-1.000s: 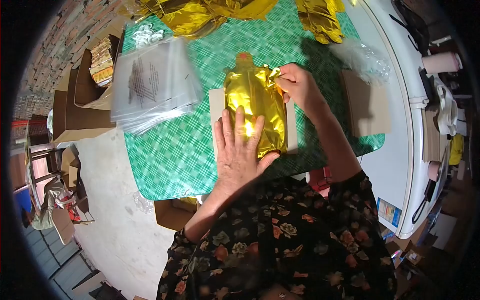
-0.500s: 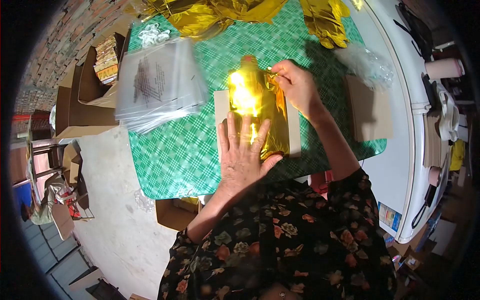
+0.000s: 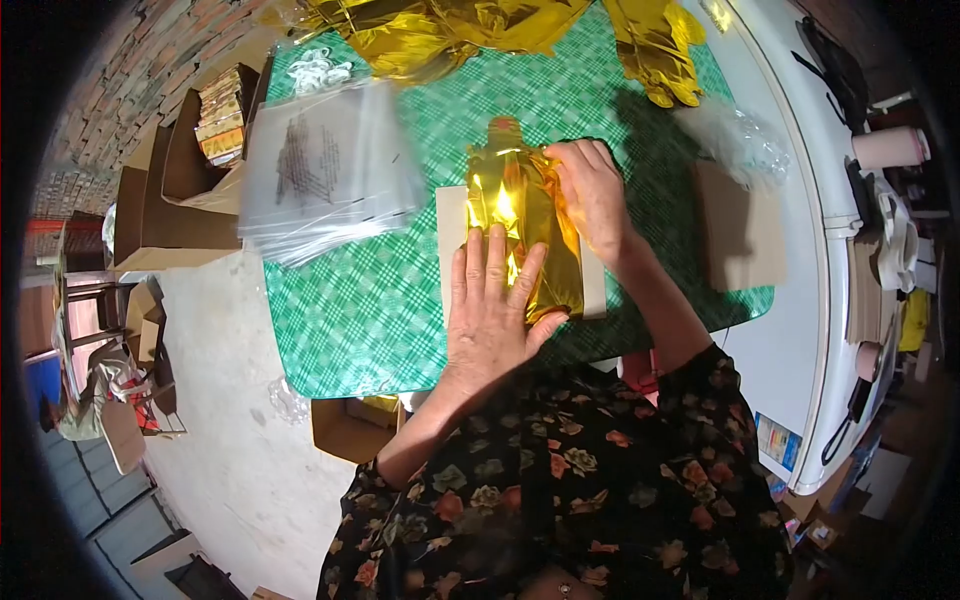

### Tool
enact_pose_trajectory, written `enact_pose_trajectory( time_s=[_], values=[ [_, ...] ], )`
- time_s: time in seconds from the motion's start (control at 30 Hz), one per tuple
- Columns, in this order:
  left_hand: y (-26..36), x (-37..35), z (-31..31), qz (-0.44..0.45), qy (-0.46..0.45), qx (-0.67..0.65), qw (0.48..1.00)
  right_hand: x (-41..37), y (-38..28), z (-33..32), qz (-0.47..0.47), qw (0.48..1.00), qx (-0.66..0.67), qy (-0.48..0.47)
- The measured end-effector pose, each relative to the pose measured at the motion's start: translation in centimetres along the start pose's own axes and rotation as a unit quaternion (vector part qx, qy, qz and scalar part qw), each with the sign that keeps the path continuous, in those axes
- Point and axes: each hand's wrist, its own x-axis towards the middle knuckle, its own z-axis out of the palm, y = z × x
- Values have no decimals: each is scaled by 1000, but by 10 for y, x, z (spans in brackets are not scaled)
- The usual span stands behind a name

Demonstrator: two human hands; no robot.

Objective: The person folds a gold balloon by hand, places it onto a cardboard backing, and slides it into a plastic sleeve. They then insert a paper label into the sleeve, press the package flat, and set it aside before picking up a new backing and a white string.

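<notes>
A folded gold foil balloon [image 3: 515, 210] lies on a pale cardboard sheet [image 3: 452, 230] on the green checked tablecloth [image 3: 350, 300]. My left hand [image 3: 492, 305] lies flat on the balloon's near half, fingers spread. My right hand [image 3: 590, 190] presses down on the foil's right edge, folding it over the middle. A reddish tab of the balloon [image 3: 503, 127] sticks out at the far end.
A stack of clear plastic bags [image 3: 325, 170] lies left of the balloon. More gold foil balloons [image 3: 440, 30] are heaped at the table's far edge. A brown card [image 3: 735, 225] and crumpled clear plastic [image 3: 735, 130] lie to the right. Cardboard boxes [image 3: 170, 200] stand left of the table.
My right hand went from pinching the foil's upper right corner to pressing it flat onto the balloon. My left hand stayed on the near half.
</notes>
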Motion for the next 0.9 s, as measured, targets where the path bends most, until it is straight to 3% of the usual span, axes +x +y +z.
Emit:
enact_pose_trajectory(
  time_s=[0.1,0.2,0.3,0.4,0.53,0.67,0.83,0.9],
  values=[
    [0,0,0,0,-1,9,1000,2,1,1,4,1000,-20,1],
    [0,1,1,-2,-3,18,1000,5,0,-1,-53,996,-23,67],
    [0,0,1,-8,-11,23,1000,0,-16,-17,-122,992,14,26],
    [-1,0,4,-6,-4,16,1000,-16,-36,-24,-133,986,69,-69],
    [-3,1,5,-6,-18,2,1000,-21,-46,-34,-160,946,51,-278],
    [-3,3,4,-7,-44,7,999,-15,-42,-24,-206,909,30,-361],
    [-4,1,10,0,-20,14,1000,4,-31,-6,-227,898,-25,-376],
    [-3,2,6,-5,-47,21,999,11,-26,1,-254,903,-66,-340]
  ],
)
